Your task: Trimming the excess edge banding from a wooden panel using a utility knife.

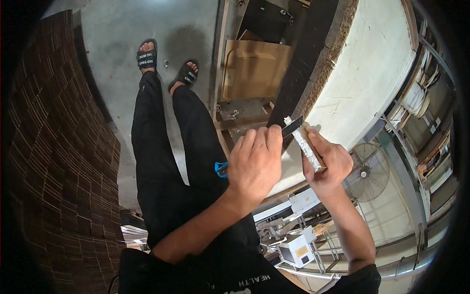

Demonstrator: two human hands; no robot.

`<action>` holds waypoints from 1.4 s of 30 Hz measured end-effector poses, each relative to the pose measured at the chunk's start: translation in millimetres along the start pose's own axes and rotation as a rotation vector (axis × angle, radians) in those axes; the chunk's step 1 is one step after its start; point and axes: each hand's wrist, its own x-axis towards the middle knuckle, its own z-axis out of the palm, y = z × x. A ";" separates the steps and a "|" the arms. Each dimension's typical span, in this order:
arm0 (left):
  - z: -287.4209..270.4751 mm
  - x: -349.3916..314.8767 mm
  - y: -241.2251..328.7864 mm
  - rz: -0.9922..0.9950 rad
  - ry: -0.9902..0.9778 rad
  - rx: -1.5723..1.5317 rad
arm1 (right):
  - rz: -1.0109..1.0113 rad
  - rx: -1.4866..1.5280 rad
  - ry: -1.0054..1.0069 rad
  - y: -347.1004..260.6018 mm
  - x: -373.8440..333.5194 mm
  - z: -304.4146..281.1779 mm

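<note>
My left hand is closed around a cutter knife. Its dark blade points up and to the right, and a blue end shows behind my fist. In my right hand I grip a small narrow block with a bright, crinkled silvery face and brownish sides. The blade lies across the upper end of the block, touching it or very close; I cannot tell which. My thumb and fingers hold the block along its right side and lower end.
Beneath the block is a white-topped board with a rough brown edge. A cardboard piece lies within the wooden frame at upper middle. Dark brown stacked strips rise on the left. A fan and a white machine stand lower right.
</note>
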 end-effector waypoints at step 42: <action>17.6 -3.4 -7.1 -0.108 0.024 0.043 | 0.004 -0.014 -0.001 -1.6 -3.4 -2.3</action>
